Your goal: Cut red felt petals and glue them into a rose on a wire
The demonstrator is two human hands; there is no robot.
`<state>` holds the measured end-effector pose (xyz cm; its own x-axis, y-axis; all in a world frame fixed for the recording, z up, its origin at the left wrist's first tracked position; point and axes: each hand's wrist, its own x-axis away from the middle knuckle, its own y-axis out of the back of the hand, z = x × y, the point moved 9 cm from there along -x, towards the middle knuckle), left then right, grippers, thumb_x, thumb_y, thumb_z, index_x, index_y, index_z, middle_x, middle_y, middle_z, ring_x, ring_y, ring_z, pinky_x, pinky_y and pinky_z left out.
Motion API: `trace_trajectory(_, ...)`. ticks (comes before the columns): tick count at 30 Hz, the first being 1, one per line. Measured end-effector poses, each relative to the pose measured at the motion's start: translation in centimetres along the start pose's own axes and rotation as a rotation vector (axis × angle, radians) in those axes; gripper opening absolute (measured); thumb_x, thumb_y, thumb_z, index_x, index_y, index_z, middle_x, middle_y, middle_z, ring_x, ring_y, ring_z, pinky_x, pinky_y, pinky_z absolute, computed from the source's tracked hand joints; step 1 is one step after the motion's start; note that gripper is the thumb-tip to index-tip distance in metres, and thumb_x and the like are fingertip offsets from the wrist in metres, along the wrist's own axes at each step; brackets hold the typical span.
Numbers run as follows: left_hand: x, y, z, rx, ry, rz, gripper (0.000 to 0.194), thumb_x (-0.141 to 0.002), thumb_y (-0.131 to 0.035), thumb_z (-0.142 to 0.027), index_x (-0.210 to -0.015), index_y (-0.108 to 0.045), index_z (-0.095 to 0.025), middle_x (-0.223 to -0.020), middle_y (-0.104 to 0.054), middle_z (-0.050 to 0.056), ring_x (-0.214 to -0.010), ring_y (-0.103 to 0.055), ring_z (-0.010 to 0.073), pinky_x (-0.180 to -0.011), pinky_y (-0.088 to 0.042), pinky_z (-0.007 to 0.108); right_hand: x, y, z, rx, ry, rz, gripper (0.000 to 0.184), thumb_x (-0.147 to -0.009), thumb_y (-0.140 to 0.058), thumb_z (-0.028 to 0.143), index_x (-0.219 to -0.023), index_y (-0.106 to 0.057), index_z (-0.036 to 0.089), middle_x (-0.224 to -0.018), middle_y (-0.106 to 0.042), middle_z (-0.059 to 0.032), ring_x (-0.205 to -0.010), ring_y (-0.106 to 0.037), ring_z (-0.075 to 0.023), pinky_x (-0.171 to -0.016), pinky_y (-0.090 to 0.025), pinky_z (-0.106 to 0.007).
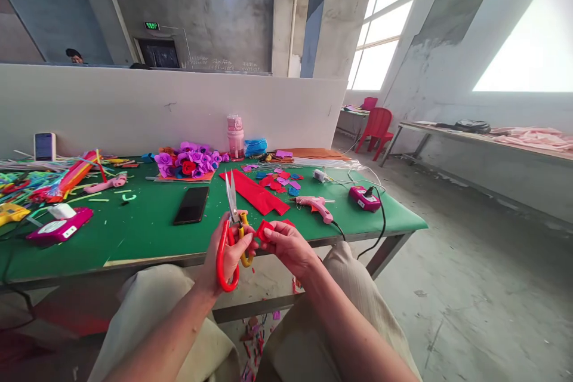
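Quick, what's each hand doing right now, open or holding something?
Left hand: closed, holding scissors.
Right hand: closed, pinching a small red piece.

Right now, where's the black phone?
In the head view, the black phone lies on the table, left of the scissors and nearer than the purple flowers.

A single view taken from the person's head, looking forward and tilted down over the knees (358, 286), left hand (230, 250) and right hand (289, 245) falling near, green table (147, 245) stretching close beyond, pale partition (179, 107) standing farther off.
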<state>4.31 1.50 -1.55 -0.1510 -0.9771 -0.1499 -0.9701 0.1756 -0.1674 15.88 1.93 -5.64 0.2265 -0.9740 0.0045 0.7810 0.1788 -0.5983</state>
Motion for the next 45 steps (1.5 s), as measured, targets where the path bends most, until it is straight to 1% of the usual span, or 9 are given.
trace_trajectory(5,0.0,-0.2,-0.2,-0.036,-0.036,-0.009,0.048,-0.067,-0.072,-0.028,-0.106,-0.045,-0.023,-0.075,-0.058,-0.004,-0.055,-0.058,0.0103,-0.049,-0.048,0.021,-0.1,0.2,0.1,0.031,0.058,-0.027,0.019,-0.064,-0.078,0.026,-0.068,-0.064,0.016,-0.066,-0.065,0.0017,-0.057,-0.057,-0.0082,-0.064,-0.045,-0.023)
trace_trajectory(10,0.3,-0.5,-0.5,-0.08,-0.041,0.045,0.039,-0.073,-0.066,-0.029,-0.105,-0.045,-0.022,-0.078,-0.058,-0.002,-0.059,-0.059,0.0119,-0.052,-0.049,0.024,-0.3,0.6,0.1,-0.055,0.032,-0.061,0.018,-0.063,-0.078,0.026,-0.069,-0.064,0.015,-0.068,-0.066,0.0015,-0.059,-0.057,-0.0082,-0.064,-0.045,-0.022)
trace_trajectory(12,0.6,-1.0,-0.8,-0.026,-0.021,0.137,0.038,-0.076,-0.062,-0.028,-0.109,-0.044,-0.022,-0.078,-0.059,-0.001,-0.059,-0.059,0.0127,-0.052,-0.048,0.025,-0.3,1.5,0.6,-0.134,0.027,-0.118,0.018,-0.062,-0.079,0.024,-0.068,-0.063,0.016,-0.066,-0.065,0.0028,-0.058,-0.057,-0.0076,-0.063,-0.046,-0.021)
trace_trajectory(14,1.2,-1.8,-0.7,0.034,0.051,0.277,0.037,-0.079,-0.057,-0.026,-0.113,-0.043,-0.021,-0.078,-0.06,0.002,-0.06,-0.059,0.0144,-0.051,-0.048,0.026,-0.2,2.6,1.3,-0.203,0.036,-0.173,0.017,-0.062,-0.078,0.021,-0.068,-0.063,0.017,-0.065,-0.064,0.0038,-0.058,-0.057,-0.0076,-0.063,-0.047,-0.021)
trace_trajectory(20,4.6,-4.4,1.1,0.183,0.429,0.724,0.043,-0.075,-0.05,-0.02,-0.118,-0.044,-0.02,-0.082,-0.064,0.007,-0.064,-0.063,0.0203,-0.054,-0.049,0.032,0.2,5.5,3.3,-0.335,0.086,-0.295,0.013,-0.062,-0.073,0.015,-0.066,-0.061,0.018,-0.066,-0.064,0.0027,-0.062,-0.058,-0.0104,-0.067,-0.049,-0.024)
trace_trajectory(23,5.8,-5.1,2.1,0.199,0.561,0.828,0.04,-0.078,-0.047,-0.021,-0.117,-0.046,-0.019,-0.081,-0.066,0.009,-0.056,-0.063,0.0184,-0.051,-0.048,0.03,0.4,6.5,3.6,-0.398,0.073,-0.36,0.009,-0.063,-0.068,0.013,-0.068,-0.062,0.018,-0.067,-0.065,0.0012,-0.062,-0.058,-0.011,-0.066,-0.048,-0.024)
trace_trajectory(29,5.8,-5.6,3.2,0.149,0.601,0.798,0.038,-0.079,-0.049,-0.024,-0.116,-0.048,-0.018,-0.078,-0.067,0.009,-0.052,-0.063,0.018,-0.05,-0.048,0.029,0.8,7.3,3.9,-0.421,0.066,-0.404,0.007,-0.062,-0.066,0.013,-0.066,-0.063,0.018,-0.065,-0.064,0.0006,-0.059,-0.057,-0.0117,-0.062,-0.048,-0.025)
trace_trajectory(37,5.3,-5.6,2.6,0.126,0.563,0.779,0.04,-0.078,-0.05,-0.025,-0.118,-0.047,-0.019,-0.078,-0.067,0.008,-0.052,-0.063,0.0184,-0.047,-0.048,0.028,0.7,6.4,3.8,-0.385,0.074,-0.358,0.008,-0.062,-0.067,0.013,-0.064,-0.061,0.019,-0.062,-0.062,0.0013,-0.06,-0.056,-0.0127,-0.066,-0.048,-0.028)
trace_trajectory(45,5.3,-5.4,2.9,0.131,0.569,0.76,0.04,-0.078,-0.05,-0.025,-0.118,-0.047,-0.019,-0.077,-0.066,0.007,-0.052,-0.063,0.0178,-0.048,-0.049,0.029,0.7,6.2,3.9,-0.379,0.086,-0.341,0.009,-0.061,-0.068,0.015,-0.062,-0.06,0.019,-0.061,-0.06,0.0026,-0.059,-0.055,-0.0107,-0.065,-0.046,-0.025)
